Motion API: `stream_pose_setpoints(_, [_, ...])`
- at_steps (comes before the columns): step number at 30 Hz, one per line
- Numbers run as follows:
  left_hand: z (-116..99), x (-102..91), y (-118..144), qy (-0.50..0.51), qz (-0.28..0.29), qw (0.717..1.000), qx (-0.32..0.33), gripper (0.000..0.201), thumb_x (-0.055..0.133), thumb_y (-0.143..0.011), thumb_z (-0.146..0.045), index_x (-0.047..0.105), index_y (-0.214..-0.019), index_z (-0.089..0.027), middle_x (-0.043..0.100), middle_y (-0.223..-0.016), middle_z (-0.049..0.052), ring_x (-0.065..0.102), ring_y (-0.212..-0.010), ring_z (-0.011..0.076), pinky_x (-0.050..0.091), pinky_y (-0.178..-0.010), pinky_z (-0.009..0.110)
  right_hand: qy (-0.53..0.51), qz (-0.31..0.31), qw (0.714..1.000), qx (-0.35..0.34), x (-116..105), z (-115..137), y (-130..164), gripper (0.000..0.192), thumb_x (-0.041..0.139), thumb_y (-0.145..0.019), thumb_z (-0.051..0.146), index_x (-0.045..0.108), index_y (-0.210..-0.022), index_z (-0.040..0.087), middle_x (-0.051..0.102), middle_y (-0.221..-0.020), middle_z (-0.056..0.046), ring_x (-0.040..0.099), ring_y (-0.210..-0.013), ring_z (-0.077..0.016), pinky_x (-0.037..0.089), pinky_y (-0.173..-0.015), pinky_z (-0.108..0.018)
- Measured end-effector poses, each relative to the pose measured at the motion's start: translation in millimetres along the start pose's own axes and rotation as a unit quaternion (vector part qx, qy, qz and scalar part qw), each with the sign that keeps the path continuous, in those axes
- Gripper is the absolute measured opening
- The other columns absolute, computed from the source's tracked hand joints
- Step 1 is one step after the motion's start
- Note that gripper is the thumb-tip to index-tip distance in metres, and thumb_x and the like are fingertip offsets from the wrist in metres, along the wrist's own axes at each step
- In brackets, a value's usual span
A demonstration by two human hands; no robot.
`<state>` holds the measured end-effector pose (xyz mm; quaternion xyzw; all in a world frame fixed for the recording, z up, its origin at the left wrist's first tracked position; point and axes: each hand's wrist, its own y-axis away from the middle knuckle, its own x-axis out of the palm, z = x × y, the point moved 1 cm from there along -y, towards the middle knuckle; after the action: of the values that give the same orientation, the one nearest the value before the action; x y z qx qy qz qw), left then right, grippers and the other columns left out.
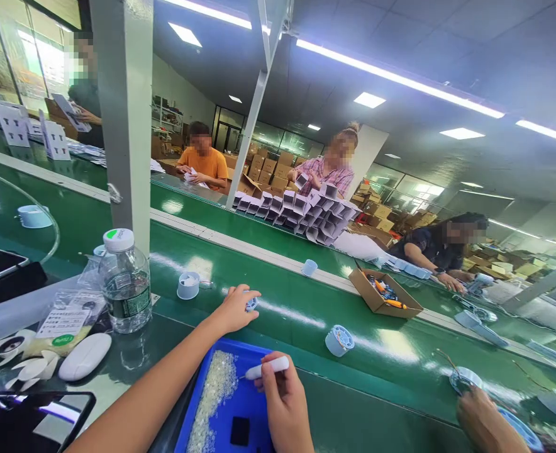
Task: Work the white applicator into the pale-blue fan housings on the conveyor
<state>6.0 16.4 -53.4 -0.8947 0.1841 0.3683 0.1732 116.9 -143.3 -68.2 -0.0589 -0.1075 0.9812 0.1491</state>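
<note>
Clear granules (214, 384) lie in a blue tray (256, 406), bottom centre. The left hand (233, 309) clasps a pale-blue part (252, 304); the right hand (280, 390) pinches a white tool (255, 372).

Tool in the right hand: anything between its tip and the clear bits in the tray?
Nothing visible. The right hand holds the tool over the tray, tip at the edge of the clear bits; can't tell if they touch. The black square lies off that line, nearer the wearer.
</note>
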Motion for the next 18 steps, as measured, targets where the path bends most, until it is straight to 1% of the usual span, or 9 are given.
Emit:
stream_pose_setpoints(2, [-4.3,-9.6,-1.3,0.015,-0.002,1.000,0.006,0.041,0.054,-0.075,-0.034,0.061,-0.114,-0.022,0.049,-0.125,0.010,0.040,-0.117,0.0284,0.030,-0.101,0.040,0.009,-0.002,1.000,-0.008,-0.4,0.1,0.1,0.026,0.053,-0.085,0.042,0.060,-0.087,0.017,0.062,-0.072,-0.003,0.058,-0.061,-0.0152,0.051,-0.059,-0.026])
stream_pose_setpoints(5, [-3.5,-31.7,-6.2,0.001,-0.041,0.999,-0.023,0.039,0.049,-0.078,-0.038,0.062,-0.112,-0.022,0.050,-0.127,0.009,0.038,-0.120,0.0275,0.029,-0.102,0.040,0.016,0.006,1.000,-0.013,-1.1,-0.6,-0.5,0.025,0.052,-0.086,0.041,0.059,-0.087,0.017,0.063,-0.072,-0.004,0.058,-0.060,-0.0153,0.051,-0.058,-0.027])
stream_pose_setpoints(9, [15.4,-55.7,-12.2,-0.072,-0.102,0.988,-0.086,0.039,0.046,-0.079,-0.038,0.062,-0.110,-0.022,0.051,-0.124,0.010,0.037,-0.121,0.0275,0.029,-0.101,0.040,0.026,0.017,1.000,-0.007,-0.5,-3.4,-0.7,0.025,0.050,-0.086,0.041,0.058,-0.088,0.018,0.064,-0.073,-0.004,0.059,-0.061,-0.0162,0.051,-0.060,-0.027])
stream_pose_setpoints(12, [33.1,-64.0,-10.6,-0.127,-0.120,0.972,-0.156,0.040,0.050,-0.075,-0.038,0.062,-0.111,-0.024,0.046,-0.129,0.011,0.032,-0.124,0.0317,0.029,-0.100,0.043,0.041,0.009,0.999,-0.007,-0.7,-4.6,0.0,0.025,0.049,-0.087,0.041,0.057,-0.089,0.018,0.063,-0.072,-0.003,0.059,-0.062,-0.0162,0.050,-0.059,-0.027])
stream_pose_setpoints(14, [43.2,-65.6,-7.0,-0.146,-0.107,0.963,-0.200,0.045,0.055,-0.071,-0.038,0.060,-0.113,-0.025,0.040,-0.132,0.012,0.028,-0.126,0.0372,0.029,-0.097,0.048,0.075,0.001,0.997,-0.026,-2.1,-3.3,-0.2,0.022,0.049,-0.087,0.040,0.056,-0.084,0.019,0.059,-0.067,0.000,0.055,-0.058,-0.0146,0.047,-0.057,-0.024])
stream_pose_setpoints(16, [51.7,-64.7,-3.2,-0.143,-0.071,0.961,-0.227,0.048,0.060,-0.065,-0.036,0.060,-0.112,-0.025,0.040,-0.131,0.014,0.030,-0.123,0.0413,0.032,-0.093,0.050,0.121,0.001,0.991,-0.049,-4.8,-1.1,-1.6,0.021,0.051,-0.086,0.038,0.055,-0.078,0.019,0.054,-0.062,0.002,0.050,-0.055,-0.0129,0.043,-0.054,-0.022])
stream_pose_setpoints(18, [57.8,-63.3,-1.2,-0.131,-0.039,0.964,-0.229,0.045,0.062,-0.062,-0.029,0.062,-0.107,-0.023,0.044,-0.125,0.015,0.037,-0.117,0.0405,0.036,-0.089,0.048,0.157,-0.019,0.985,-0.067,-8.8,0.3,-4.0,0.021,0.052,-0.086,0.038,0.053,-0.076,0.020,0.052,-0.063,0.003,0.048,-0.057,-0.0126,0.041,-0.056,-0.022])
